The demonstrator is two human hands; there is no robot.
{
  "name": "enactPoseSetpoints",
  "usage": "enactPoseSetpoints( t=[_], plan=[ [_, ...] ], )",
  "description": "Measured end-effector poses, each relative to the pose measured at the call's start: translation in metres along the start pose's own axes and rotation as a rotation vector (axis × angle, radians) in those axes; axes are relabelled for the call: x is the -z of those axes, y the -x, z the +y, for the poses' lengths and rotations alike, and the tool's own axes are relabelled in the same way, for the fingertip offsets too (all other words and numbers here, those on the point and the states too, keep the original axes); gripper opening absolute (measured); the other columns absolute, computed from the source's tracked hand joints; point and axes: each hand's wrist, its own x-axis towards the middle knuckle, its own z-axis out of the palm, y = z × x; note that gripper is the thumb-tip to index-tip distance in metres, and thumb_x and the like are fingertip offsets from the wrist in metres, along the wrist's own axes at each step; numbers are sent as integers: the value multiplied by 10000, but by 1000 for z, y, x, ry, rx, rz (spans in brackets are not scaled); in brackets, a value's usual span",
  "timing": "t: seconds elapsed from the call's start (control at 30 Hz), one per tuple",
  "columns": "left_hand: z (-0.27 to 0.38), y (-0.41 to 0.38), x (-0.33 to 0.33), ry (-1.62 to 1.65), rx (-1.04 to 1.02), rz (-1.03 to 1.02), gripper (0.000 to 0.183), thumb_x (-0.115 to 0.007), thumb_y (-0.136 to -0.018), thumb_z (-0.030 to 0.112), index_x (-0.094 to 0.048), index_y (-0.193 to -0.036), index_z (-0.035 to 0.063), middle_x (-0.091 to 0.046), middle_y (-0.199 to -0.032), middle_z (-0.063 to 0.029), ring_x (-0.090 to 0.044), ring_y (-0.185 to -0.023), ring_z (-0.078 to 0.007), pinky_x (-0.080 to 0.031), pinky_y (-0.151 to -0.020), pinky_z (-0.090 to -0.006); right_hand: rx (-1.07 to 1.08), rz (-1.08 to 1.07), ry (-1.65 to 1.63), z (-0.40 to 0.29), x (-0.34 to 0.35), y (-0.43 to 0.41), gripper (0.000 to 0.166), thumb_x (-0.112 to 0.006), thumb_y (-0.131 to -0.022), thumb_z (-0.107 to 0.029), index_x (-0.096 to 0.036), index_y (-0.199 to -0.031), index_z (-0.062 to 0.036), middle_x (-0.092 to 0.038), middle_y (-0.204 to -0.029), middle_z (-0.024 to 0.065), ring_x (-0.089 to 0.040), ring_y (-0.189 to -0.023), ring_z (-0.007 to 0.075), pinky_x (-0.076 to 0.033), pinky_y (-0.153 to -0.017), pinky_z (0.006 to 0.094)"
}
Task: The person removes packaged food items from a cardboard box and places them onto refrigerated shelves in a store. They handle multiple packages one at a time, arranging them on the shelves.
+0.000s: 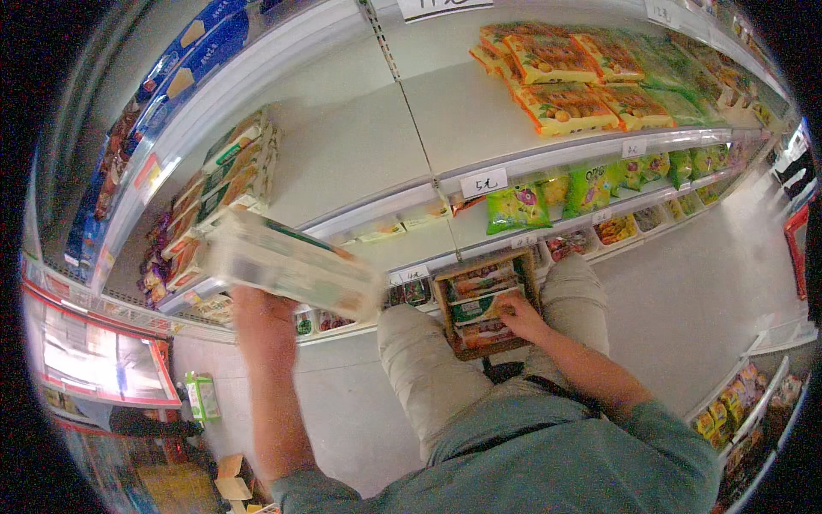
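My left hand [264,302] holds a long white package with green on it [302,263] just in front of the shelf. Both are blurred, and the fingers are mostly hidden behind the package. Between my knees is an open cardboard box [530,270] with several similar packages inside. My right hand [519,313] reaches into it, its fingers curled over the end of a green-and-white package [474,310]. At the left of the shelf, a stack of like packages [234,160] stands close to the one in my left hand.
Orange-yellow snack packs [559,77] are stacked on the right of the shelf board [347,141]. Green snack bags [519,209] and trays of small packs [615,230] line the lower tiers. A rack [738,405] stands behind at right, a red-framed case [96,360] at left.
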Motion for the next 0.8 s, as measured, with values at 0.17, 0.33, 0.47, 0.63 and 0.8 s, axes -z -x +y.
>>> enactPoseSetpoints(
  t=[0.17,0.33,0.47,0.63,0.8],
  plan=[
    [-105,50,-7,-718,136,-241,346,-393,-1000,290,-486,-1254,75,-578,-1156,-93,-576,-992,-210,-499,-798,-339,55,-8,-207,-37,13,20,206,-544,-919,-165,-551,-1086,-45,-573,-1178,113,-573,-1023,244,-467,-877,354],
    [-185,91,-40,-979,89,-449,312,-441,-961,191,-532,-1240,83,-588,-1194,-121,-603,-977,-267,-485,-808,-386,-342,-173,-986,-105,42,60,311,-500,-959,-280,-478,-1198,-82,-564,-1187,122,-581,-1047,251,-492,-876,414],
    [-219,109,-74,-1078,-67,-621,450,-483,-865,93,-472,-1315,111,-532,-1298,-114,-537,-1138,-356,-482,-881,-395,-435,-283,-1363,-138,64,74,375,-478,-964,-323,-419,-1265,-107,-557,-1198,102,-562,-1103,258,-484,-909,459],
    [-267,132,-71,-1261,-492,-875,555,-539,-821,105,-400,-1357,63,-382,-1422,-149,-370,-1292,-390,-375,-1026,-481,-456,-44,-1200,-123,52,74,368,-507,-948,-278,-418,-1265,-114,-557,-1182,73,-566,-1065,224,-484,-874,427],
    [-276,136,-65,-1310,-417,-912,512,-553,-856,225,-441,-1331,70,-393,-1413,-137,-323,-1310,-411,-263,-1073,-548,-327,154,-1031,-83,27,55,432,-601,-892,-346,-464,-1206,-84,-551,-1159,65,-541,-1038,214,-472,-863,401]
  ],
)
